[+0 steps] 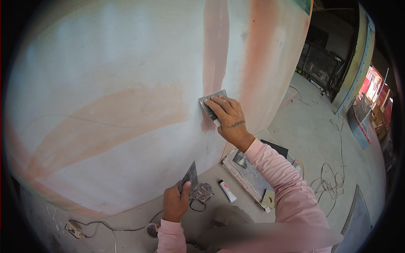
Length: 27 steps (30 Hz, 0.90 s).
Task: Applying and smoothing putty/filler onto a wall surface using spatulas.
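Observation:
My right hand (231,120) grips a flat grey filler spreader (218,93), its blade laid against the pale curved panel (139,55). Under the blade runs an upright strip of pinkish-brown filler (216,42), which ends just below it. Lower and to the left, my left hand (175,203) holds a second grey spreader (192,173) with its corner pointing up, thumb pressed on its face. That one appears apart from the panel. Behind it on the floor lies a grey and orange tool (203,193), partly hidden, perhaps a sander.
A white tube with a black cap (228,191) lies beside a flat carton (242,179), which has another spreader (241,159) on it. Cables (329,185) coil on the concrete floor at right. A socket box (73,230) and a small round tin (152,230) sit at lower left.

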Each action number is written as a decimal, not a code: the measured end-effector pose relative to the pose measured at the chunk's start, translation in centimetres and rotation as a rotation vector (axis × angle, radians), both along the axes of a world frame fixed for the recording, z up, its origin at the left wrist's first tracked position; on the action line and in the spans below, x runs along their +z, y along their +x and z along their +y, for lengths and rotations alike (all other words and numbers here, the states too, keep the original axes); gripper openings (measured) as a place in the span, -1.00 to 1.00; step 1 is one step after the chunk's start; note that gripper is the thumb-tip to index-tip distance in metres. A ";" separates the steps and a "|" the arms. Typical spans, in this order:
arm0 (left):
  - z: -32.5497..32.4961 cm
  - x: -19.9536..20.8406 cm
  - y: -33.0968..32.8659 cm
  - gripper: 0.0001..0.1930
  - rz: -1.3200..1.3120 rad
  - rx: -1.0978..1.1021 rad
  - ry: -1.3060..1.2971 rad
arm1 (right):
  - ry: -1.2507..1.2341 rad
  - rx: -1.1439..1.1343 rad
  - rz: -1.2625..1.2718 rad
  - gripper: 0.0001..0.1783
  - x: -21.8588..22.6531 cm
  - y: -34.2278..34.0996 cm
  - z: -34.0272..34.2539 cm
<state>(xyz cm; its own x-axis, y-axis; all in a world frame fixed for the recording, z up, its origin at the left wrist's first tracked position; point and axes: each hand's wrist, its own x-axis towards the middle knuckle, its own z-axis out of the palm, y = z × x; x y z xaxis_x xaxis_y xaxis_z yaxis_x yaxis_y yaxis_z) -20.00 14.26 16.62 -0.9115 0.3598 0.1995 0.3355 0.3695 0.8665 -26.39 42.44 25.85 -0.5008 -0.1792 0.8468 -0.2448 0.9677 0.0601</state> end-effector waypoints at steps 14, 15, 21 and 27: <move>-0.7 -0.5 -0.5 -0.50 -0.026 0.093 -0.027 | -0.071 -0.005 -0.128 -0.25 -8.9 0.7 -0.2; -0.7 -0.6 -0.6 -0.50 -0.027 0.093 -0.032 | -0.071 -0.001 -0.145 -0.23 -9.4 0.7 -0.2; -0.8 -0.8 -1.2 -0.48 0.006 0.168 0.091 | -0.096 0.004 -0.194 -0.20 -12.0 0.8 -0.4; -0.9 -0.9 -1.0 -0.46 0.029 0.196 0.121 | -0.122 0.009 -0.231 -0.17 -15.4 0.9 -0.5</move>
<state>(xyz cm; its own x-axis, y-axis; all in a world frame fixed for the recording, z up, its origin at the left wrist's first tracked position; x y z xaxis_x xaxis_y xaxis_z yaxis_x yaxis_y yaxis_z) -21.00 13.37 15.70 -0.9549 0.1484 0.2573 0.2928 0.3243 0.8995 -25.49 41.96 10.42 -0.6825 -0.0880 0.7256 -0.2472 0.9620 -0.1159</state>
